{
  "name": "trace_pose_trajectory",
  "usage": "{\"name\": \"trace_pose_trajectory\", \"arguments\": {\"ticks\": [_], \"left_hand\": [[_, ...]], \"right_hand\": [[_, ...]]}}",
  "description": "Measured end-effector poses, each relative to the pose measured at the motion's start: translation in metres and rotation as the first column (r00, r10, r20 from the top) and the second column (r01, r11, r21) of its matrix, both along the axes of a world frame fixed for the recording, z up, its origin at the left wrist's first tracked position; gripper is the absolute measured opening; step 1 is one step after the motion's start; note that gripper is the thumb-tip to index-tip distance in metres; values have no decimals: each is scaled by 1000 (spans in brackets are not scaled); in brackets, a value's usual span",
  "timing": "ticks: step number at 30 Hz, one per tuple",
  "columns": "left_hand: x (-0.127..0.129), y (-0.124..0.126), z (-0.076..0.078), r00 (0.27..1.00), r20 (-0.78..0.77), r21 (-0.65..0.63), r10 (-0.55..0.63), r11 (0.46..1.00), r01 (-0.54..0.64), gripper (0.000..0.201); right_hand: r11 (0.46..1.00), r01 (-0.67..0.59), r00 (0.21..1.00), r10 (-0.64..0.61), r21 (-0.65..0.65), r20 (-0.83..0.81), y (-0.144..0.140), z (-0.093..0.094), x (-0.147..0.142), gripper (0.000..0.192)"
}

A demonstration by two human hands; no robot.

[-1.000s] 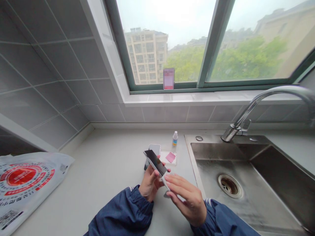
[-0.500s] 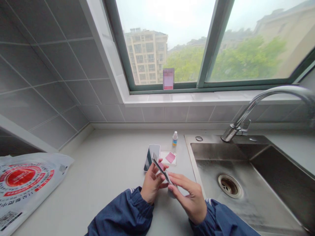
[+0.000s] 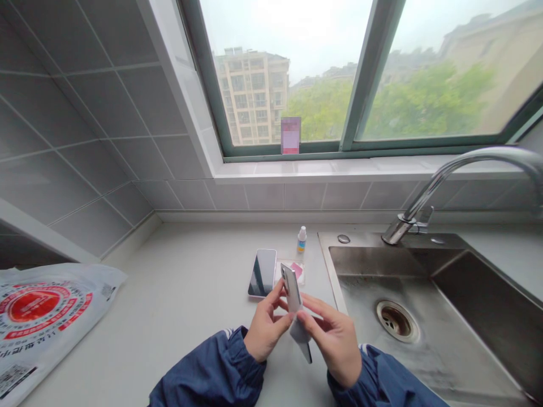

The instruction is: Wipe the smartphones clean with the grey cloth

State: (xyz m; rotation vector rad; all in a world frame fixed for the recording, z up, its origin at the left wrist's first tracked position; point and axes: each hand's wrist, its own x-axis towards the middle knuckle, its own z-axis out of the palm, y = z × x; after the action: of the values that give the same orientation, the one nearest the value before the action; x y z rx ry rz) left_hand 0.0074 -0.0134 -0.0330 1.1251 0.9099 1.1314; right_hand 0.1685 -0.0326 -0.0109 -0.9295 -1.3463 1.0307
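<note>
Both of my hands hold one slim phone (image 3: 293, 299) over the light counter (image 3: 182, 305); its pale back faces me and it is tilted almost on edge. My left hand (image 3: 267, 325) grips it from the left with thumb and fingertips. My right hand (image 3: 335, 338) pinches its lower part from the right. Just beyond them a second phone (image 3: 263, 272) lies flat on the counter, dark screen up. Beside that lies a clear sleeve with a pink cloth (image 3: 297, 270), partly hidden by the held phone. A small white dropper bottle (image 3: 301, 239) stands behind it.
A steel sink (image 3: 424, 305) with a drain (image 3: 396, 321) fills the right side, under a curved tap (image 3: 458, 175). A white plastic bag with red print (image 3: 42, 316) lies at the far left. Grey tiled walls and a window sill (image 3: 339, 168) close off the back.
The phone in my hands has been turned over: its dark screen faced up a second ago and its pale back shows now. It has also swung more upright and shifted slightly right.
</note>
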Motion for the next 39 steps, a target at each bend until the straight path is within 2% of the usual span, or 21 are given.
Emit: {"name": "trace_pose_trajectory", "arguments": {"ticks": [5,9,11,14,18,23,26,29,31,35,39], "left_hand": [[3,-9,5,994,-40,13,-105,994,106,91],[5,-13,6,977,-63,6,-203,979,204,126],[7,-15,6,973,-51,-26,-224,974,223,133],[9,-18,7,971,-84,-13,-223,975,223,128],[7,-22,10,950,-234,44,-204,974,220,123],[6,-25,13,921,-309,43,-239,963,265,124],[6,-25,12,917,-250,14,-310,946,323,123],[5,-24,12,889,-114,-38,-444,896,443,122],[4,-22,12,864,-76,-41,-497,868,495,123],[3,-20,17,838,-64,-37,-542,840,541,121],[5,-16,24,817,48,-58,-575,815,577,111]], "right_hand": [[991,19,997,-29,-133,-74,3,3,2,29],[979,11,997,-27,-203,-79,4,3,3,29],[972,10,997,-29,-237,-78,3,3,3,29],[967,19,995,-42,-252,-87,2,4,1,30],[972,27,992,-54,-234,-111,0,8,0,33],[974,107,985,-132,-199,-115,1,8,5,37],[971,141,984,-159,-194,-77,3,4,9,40],[971,143,987,-153,-191,-40,6,3,14,44],[973,135,990,-141,-185,-17,7,4,17,44],[972,129,992,-125,-195,33,9,11,19,42],[959,94,995,-100,-266,-10,10,21,17,43]]}}
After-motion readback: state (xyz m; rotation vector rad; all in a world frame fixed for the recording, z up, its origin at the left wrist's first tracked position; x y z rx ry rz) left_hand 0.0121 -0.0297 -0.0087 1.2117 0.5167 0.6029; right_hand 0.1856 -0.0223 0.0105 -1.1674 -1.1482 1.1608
